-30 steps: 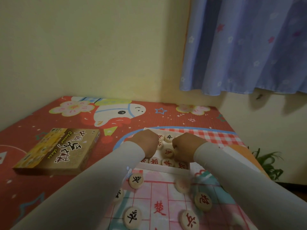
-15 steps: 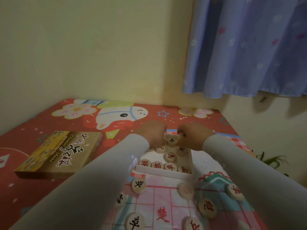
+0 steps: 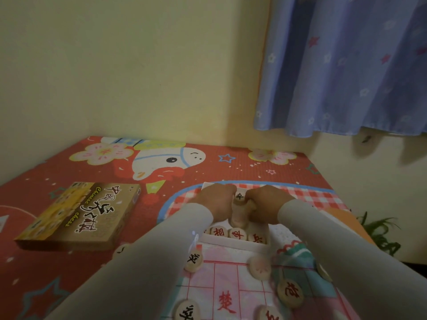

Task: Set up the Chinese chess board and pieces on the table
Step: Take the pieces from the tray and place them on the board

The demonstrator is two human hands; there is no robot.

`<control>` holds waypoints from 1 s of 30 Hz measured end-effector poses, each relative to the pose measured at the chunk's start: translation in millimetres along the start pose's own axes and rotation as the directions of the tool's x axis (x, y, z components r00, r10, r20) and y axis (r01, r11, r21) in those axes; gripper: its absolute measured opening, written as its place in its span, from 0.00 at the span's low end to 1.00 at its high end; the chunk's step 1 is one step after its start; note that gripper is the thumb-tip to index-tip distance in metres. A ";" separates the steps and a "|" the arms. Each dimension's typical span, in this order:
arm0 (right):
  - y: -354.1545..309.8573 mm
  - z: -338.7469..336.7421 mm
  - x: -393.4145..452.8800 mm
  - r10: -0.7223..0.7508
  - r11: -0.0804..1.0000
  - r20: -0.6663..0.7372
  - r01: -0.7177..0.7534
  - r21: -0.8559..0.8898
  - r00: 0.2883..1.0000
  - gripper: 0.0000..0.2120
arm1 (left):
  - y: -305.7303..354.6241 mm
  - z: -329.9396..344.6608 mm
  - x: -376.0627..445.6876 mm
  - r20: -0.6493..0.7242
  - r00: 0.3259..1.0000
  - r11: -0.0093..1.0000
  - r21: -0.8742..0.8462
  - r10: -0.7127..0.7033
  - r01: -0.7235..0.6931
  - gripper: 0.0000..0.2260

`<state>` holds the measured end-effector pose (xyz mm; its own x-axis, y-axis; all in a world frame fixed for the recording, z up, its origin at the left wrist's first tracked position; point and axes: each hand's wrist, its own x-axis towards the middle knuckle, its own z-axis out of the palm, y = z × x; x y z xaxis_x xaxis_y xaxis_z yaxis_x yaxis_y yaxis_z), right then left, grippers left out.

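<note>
- A red cartoon mat (image 3: 69,262) covers the table, with a yellow wall and a blue curtain (image 3: 346,65) behind it.
- A brown game box (image 3: 80,215) lies flat on the mat's left side.
- The pink paper board (image 3: 231,285) is spread at the near edge, with round pieces scattered on it.
- A white tray (image 3: 235,243) sits just beyond the board and holds red-lettered pieces in a row.
- The left hand (image 3: 216,202) and right hand (image 3: 265,202) are curled over the tray, together gripping a stack of pieces (image 3: 239,205).
- The stack's top piece (image 3: 239,196) shows a black character.
</note>
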<state>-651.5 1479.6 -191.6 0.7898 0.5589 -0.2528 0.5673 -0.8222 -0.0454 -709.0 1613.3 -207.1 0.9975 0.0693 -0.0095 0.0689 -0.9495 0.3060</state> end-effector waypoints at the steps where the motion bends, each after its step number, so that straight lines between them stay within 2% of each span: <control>1: 1.0 -1.6 -2.5 -0.010 1.000 -0.014 0.010 0.010 1.000 0.13 | 0.5 -4.2 -1.7 0.016 1.000 1.000 -0.024 -0.004 0.004 0.12; 3: 3.3 -6.9 -8.1 -0.039 0.999 -0.059 0.041 0.036 0.998 0.15 | 2.0 -14.7 -4.1 0.025 0.999 0.983 -0.184 -0.023 0.027 0.12; 4: 3.6 -10.2 -11.4 -0.051 0.997 -0.078 0.055 0.051 0.996 0.17 | 2.5 -19.9 -6.6 0.025 0.998 0.928 -0.369 -0.054 0.059 0.12; 5: 2.7 -14.4 -15.9 -0.057 0.996 -0.094 0.063 0.070 0.994 0.19 | 3.8 -26.7 -12.6 0.047 0.994 0.794 -0.598 -0.102 0.109 0.12; 6: 1.4 -18.7 -20.2 -0.061 0.993 -0.113 0.072 0.097 0.992 0.20 | 5.0 -32.5 -18.4 0.083 0.986 0.585 -0.797 -0.142 0.151 0.12; 7: -0.8 -24.2 -26.2 -0.063 0.987 -0.128 0.081 0.136 0.990 0.20 | 5.2 -37.0 -23.9 0.120 0.978 0.364 -0.915 -0.170 0.175 0.12; 9: -6.0 -32.8 -37.3 -0.077 0.973 -0.137 0.105 0.204 0.987 0.19 | 1.3 -38.5 -32.6 0.180 0.966 -0.023 -0.984 -0.185 0.179 0.08; 11: -14.2 -41.7 -53.2 -0.101 0.968 -0.139 0.129 0.216 0.985 0.16 | -7.7 -36.4 -40.4 0.229 0.961 -0.348 -0.923 -0.153 0.165 0.05; 12: -18.2 -44.3 -59.4 -0.112 0.966 -0.144 0.142 0.215 0.983 0.14 | -12.6 -34.1 -43.7 0.263 0.957 -0.476 -0.862 -0.125 0.174 0.07; 14: -27.8 -50.0 -74.9 -0.139 0.965 -0.169 0.171 0.196 0.976 0.10 | -18.1 -33.6 -55.2 0.300 0.950 -0.634 -0.752 -0.086 0.180 0.12; 16: -38.3 -55.2 -91.7 -0.161 0.965 -0.189 0.195 0.175 0.969 0.08 | -17.4 -32.6 -69.8 0.331 0.939 -0.706 -0.686 -0.090 0.174 0.15; 18: -48.7 -59.4 -109.3 -0.177 0.965 -0.180 0.207 0.161 0.967 0.09 | -14.0 -32.5 -84.3 0.332 0.940 -0.722 -0.670 -0.080 0.175 0.10; 19: -53.3 -61.1 -117.3 -0.181 0.966 -0.177 0.209 0.155 0.967 0.10 | -11.4 -33.2 -91.4 0.322 0.944 -0.714 -0.678 -0.075 0.175 0.06; 21: -61.7 -62.2 -131.1 -0.182 0.968 -0.174 0.208 0.142 0.968 0.13 | -6.3 -35.0 -105.4 0.300 0.949 -0.654 -0.738 -0.097 0.167 0.11; 23: -69.7 -61.0 -143.7 -0.188 0.966 -0.183 0.215 0.143 0.965 0.14 | 0.1 -38.0 -121.2 0.304 0.946 -0.638 -0.752 -0.115 0.164 0.17; 25: -77.5 -58.4 -154.0 -0.196 0.959 -0.178 0.227 0.173 0.964 0.15 | 6.9 -36.2 -132.7 0.319 0.937 -0.622 -0.765 -0.141 0.167 0.16; 27: -86.5 -57.3 -162.5 -0.219 0.959 -0.161 0.243 0.147 0.962 0.18 | 17.5 -32.3 -141.7 0.355 0.912 -0.604 -0.779 -0.205 0.167 0.13; 30: -103.0 -53.8 -171.6 -0.216 0.970 -0.086 0.224 0.094 0.973 0.21 | 32.4 -27.9 -157.2 0.421 0.870 -0.597 -0.777 -0.259 0.198 0.15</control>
<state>-832.9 1474.2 -91.5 0.6655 0.7306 -0.1527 0.7054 -0.6825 -0.1914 -864.0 1580.2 -169.1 0.8548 0.1772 -0.4878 0.1471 0.8186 0.5552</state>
